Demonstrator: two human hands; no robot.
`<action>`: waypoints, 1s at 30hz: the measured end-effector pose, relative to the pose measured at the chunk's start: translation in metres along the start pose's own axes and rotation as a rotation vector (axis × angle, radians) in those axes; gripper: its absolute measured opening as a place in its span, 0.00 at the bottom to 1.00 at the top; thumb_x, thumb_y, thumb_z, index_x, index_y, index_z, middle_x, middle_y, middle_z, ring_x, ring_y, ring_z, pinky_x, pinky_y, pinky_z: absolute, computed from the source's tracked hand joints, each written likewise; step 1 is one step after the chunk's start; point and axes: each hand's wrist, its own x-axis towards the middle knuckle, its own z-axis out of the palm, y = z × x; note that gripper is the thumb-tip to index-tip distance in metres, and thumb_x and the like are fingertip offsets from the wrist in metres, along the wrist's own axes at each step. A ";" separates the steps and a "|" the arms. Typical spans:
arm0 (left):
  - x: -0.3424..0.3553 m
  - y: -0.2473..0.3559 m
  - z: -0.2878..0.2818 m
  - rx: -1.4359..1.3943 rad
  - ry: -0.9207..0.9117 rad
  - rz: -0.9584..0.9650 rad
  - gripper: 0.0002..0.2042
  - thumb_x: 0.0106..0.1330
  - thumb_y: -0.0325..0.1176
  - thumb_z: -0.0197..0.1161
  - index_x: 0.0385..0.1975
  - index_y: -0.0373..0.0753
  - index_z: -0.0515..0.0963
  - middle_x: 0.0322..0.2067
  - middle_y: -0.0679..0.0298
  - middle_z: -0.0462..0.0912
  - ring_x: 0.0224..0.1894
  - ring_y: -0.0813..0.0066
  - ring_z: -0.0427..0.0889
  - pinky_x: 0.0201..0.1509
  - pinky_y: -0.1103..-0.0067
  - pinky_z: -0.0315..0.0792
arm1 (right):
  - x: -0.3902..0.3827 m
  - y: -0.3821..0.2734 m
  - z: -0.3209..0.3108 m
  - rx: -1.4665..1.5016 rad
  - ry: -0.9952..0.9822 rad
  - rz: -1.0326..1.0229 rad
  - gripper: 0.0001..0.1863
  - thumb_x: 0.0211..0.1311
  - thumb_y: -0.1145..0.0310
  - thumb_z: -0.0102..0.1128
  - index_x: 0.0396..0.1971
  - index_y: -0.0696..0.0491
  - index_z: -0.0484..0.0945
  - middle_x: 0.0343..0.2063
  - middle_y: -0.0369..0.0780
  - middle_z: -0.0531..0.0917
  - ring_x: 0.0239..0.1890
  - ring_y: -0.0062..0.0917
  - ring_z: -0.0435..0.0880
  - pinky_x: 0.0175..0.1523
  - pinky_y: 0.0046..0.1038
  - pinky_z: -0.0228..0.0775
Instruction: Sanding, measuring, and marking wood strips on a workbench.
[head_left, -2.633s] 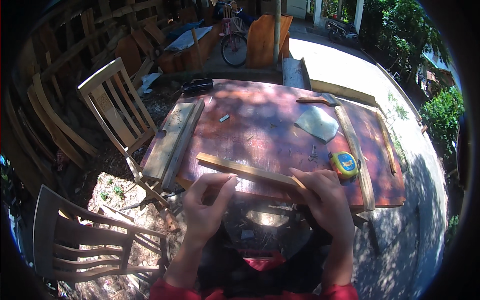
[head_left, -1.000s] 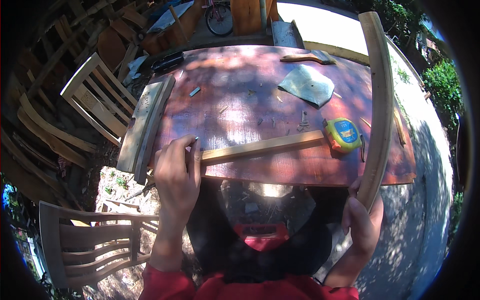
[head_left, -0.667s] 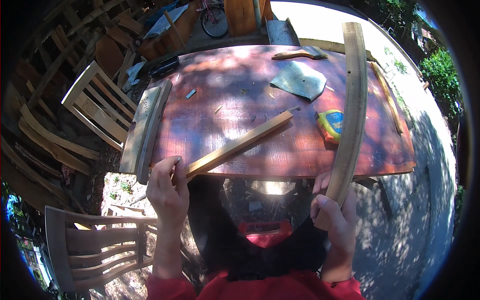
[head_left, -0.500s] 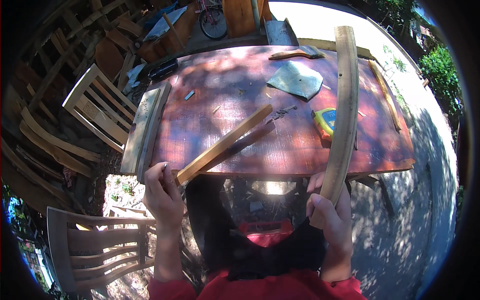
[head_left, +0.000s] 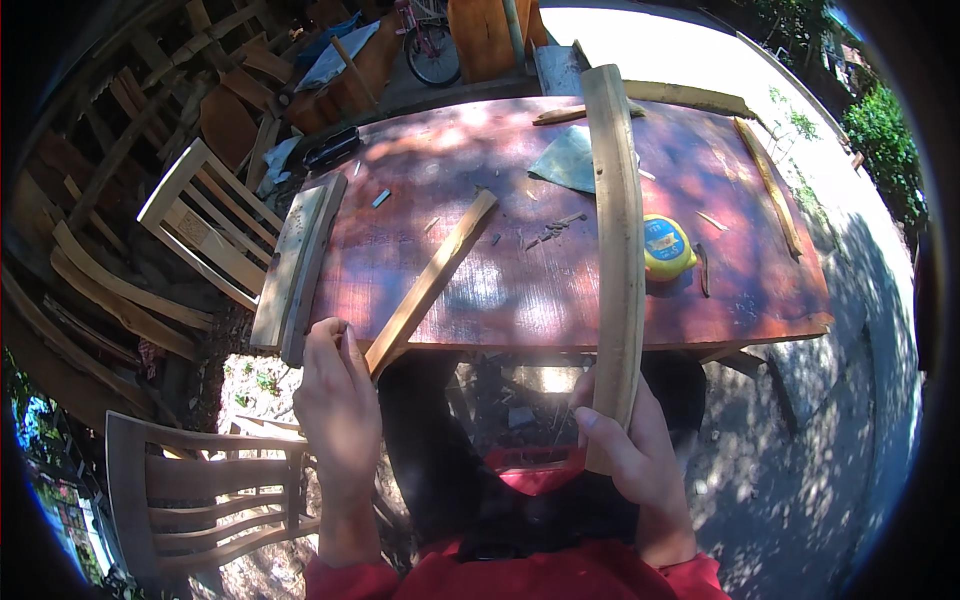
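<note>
My left hand (head_left: pixel 337 390), fingers curled, grips the near end of a narrow wooden strip (head_left: pixel 435 275) that slants up and away over the reddish table (head_left: pixel 400 180). Whatever is between its fingertips is too small to make out. A longer, wider, slightly curved board (head_left: pixel 615 220) stands out lengthways from my right hand (head_left: pixel 635 440), which is closed round its near end. Just right of that board lies a yellow tape measure (head_left: pixel 668 250). A pale greenish sheet (head_left: pixel 560 160) is partly hidden behind the board, with small wood scraps (head_left: pixel 550 230) nearer me.
Stacked boards (head_left: pixel 290 260) line the table's left edge, a thin piece (head_left: pixel 768 185) its right. A black case (head_left: pixel 332 150) sits back left. Wooden chair frames (head_left: pixel 210 220) stand at left, one lower (head_left: pixel 200 470). A red object (head_left: pixel 530 465) is below the table.
The wide board, lying on the table at first, is now in my right hand and has swung leftward. The strip in my left hand has turned from nearly crosswise to a steep slant.
</note>
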 end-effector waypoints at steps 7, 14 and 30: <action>0.006 0.027 0.002 -0.014 -0.086 -0.020 0.06 0.82 0.28 0.56 0.51 0.33 0.72 0.44 0.42 0.85 0.44 0.37 0.87 0.44 0.54 0.79 | 0.000 -0.005 0.007 -0.084 -0.191 0.125 0.23 0.78 0.62 0.61 0.65 0.56 0.71 0.29 0.37 0.83 0.28 0.21 0.83 0.39 0.29 0.76; 0.006 0.036 0.001 -0.104 -0.157 -0.009 0.07 0.80 0.29 0.58 0.51 0.34 0.73 0.42 0.43 0.86 0.44 0.38 0.87 0.46 0.55 0.78 | 0.003 -0.009 0.013 -0.087 -0.317 0.221 0.28 0.81 0.58 0.57 0.73 0.55 0.65 0.30 0.37 0.84 0.29 0.20 0.83 0.40 0.29 0.76; 0.002 0.047 -0.005 -0.557 -0.303 -0.064 0.07 0.81 0.29 0.58 0.48 0.31 0.76 0.35 0.46 0.86 0.35 0.48 0.89 0.40 0.61 0.78 | -0.007 0.000 0.046 0.176 -0.287 0.222 0.41 0.82 0.58 0.56 0.81 0.62 0.48 0.68 0.45 0.70 0.68 0.28 0.72 0.72 0.33 0.65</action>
